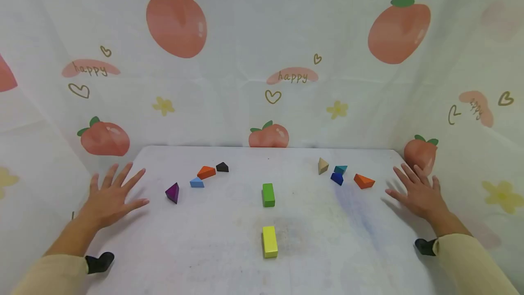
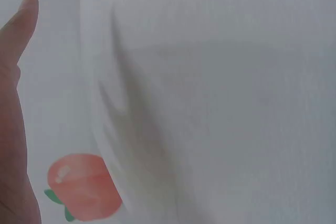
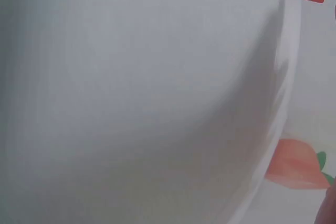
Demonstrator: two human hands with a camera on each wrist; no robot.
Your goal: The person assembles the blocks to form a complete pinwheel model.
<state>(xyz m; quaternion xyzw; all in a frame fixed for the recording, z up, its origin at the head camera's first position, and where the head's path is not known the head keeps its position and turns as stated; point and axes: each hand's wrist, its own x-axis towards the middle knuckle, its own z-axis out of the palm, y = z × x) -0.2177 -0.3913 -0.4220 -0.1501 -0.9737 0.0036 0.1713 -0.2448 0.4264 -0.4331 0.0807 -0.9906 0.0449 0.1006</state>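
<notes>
Fingers spread and straight, my left hand (image 1: 108,199) hovers at the table's left edge, holding nothing. Nearest to it is a purple triangular block (image 1: 173,193), whose edge also shows at the top of the left wrist view. Beyond lie a light blue triangular block (image 1: 197,183), an orange one (image 1: 206,172) and a black one (image 1: 222,167). My right hand (image 1: 421,197), likewise spread and holding nothing, is at the right edge. Closest to that hand is another orange block (image 1: 364,181), with a dark blue block (image 1: 337,178), a teal block (image 1: 340,170) and a beige block (image 1: 323,165) further left.
Mid-table, a green rectangular block (image 1: 268,195) lies behind a yellow rectangular block (image 1: 270,241). The white table (image 1: 204,240) meets a white curtain (image 1: 229,58) printed with fruit at the back, and the cloth also hangs along both sides. Black straps show at both cuffs.
</notes>
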